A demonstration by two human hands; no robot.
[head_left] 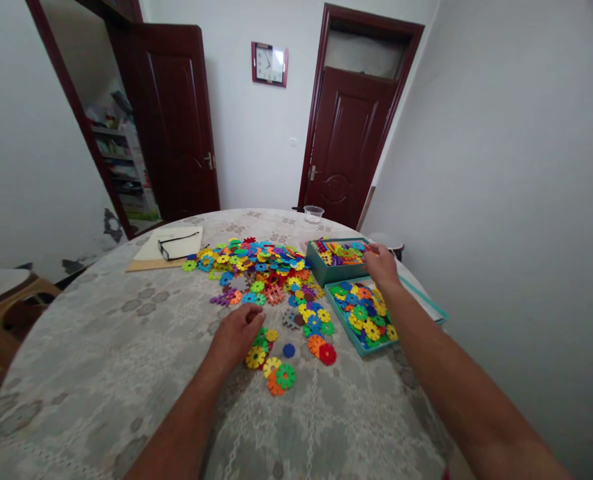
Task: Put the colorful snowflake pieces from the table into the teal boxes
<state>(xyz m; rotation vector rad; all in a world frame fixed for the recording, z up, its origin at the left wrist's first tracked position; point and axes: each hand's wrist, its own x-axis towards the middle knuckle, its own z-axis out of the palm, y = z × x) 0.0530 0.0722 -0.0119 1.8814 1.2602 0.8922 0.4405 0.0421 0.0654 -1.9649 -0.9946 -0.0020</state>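
Two hands: left hand (236,335) curls loose fingers (255,317) against discs (272,365) just rightward, right hand (381,265) hooks fingers (372,252) over the teal box (321,271) rim.

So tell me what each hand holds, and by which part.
Left hand rests on loose discs, any grip hidden. Right hand touches the teal box at its right corner; a firm hold cannot be told.

Black glasses (177,244) resting on notepad (149,255), far left of table (101,373); clear cup (313,213) at far edge; clock (269,64) mounted on rear wall (246,147)
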